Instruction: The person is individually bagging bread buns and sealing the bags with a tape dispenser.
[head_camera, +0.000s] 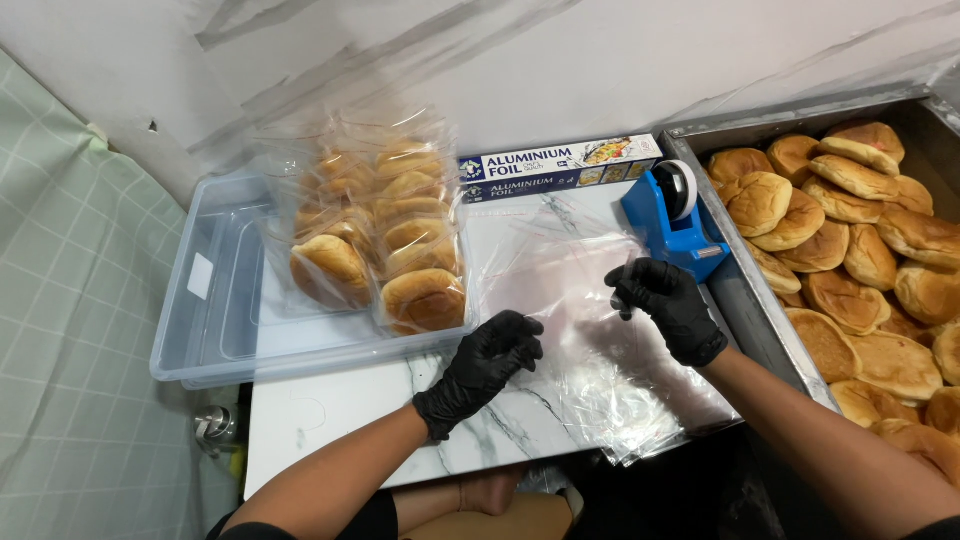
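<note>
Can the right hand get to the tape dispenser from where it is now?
Probably yes. The right hand sits just in front of the blue tape dispenser, over the clear bags, and nothing stands between them. Its fingers seem to pinch a bag, so it may need to let go first.

My hands work a clear plastic bag (560, 275), the top 1 of a loose stack of bags (620, 400) lying flat on the marble counter. It is empty, thin and glossy, creased, its near edge by my left fingers, its right side pinched at my right fingertips.
</note>
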